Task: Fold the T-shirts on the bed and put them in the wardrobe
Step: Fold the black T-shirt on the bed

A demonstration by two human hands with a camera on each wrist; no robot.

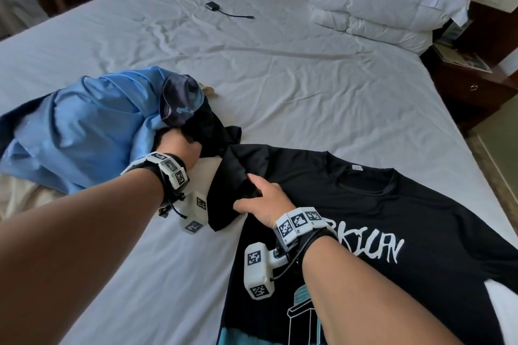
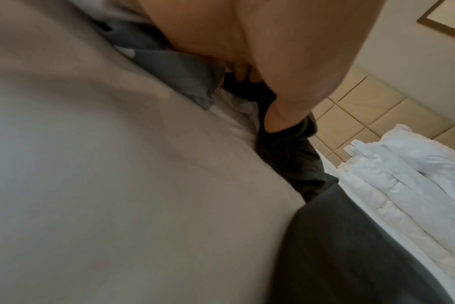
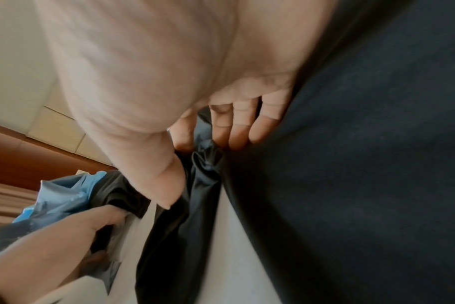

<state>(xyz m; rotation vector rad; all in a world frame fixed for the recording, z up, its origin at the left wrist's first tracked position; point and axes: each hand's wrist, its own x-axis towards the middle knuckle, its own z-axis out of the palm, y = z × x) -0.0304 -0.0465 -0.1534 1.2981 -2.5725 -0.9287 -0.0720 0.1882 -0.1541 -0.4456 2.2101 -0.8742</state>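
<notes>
A black T-shirt (image 1: 364,218) with white lettering and a teal print lies chest-up on the white bed (image 1: 280,70), at the front right. My right hand (image 1: 260,193) pinches bunched cloth at its left sleeve (image 1: 232,176); in the right wrist view the thumb and fingers (image 3: 237,127) close on that fold (image 3: 205,156). My left hand (image 1: 179,145) grips black cloth (image 1: 207,131) at the edge of a crumpled pile, just left of the sleeve. The pile holds a light blue garment (image 1: 84,126) and a dark patterned one (image 1: 179,98). Whether the gripped cloth belongs to the black T-shirt is unclear.
Stacked white pillows (image 1: 378,0) fill the bed's far right corner. A small dark adapter with a cable (image 1: 213,5) lies on the sheet far back. A dark wooden nightstand (image 1: 471,84) stands off the bed's right edge.
</notes>
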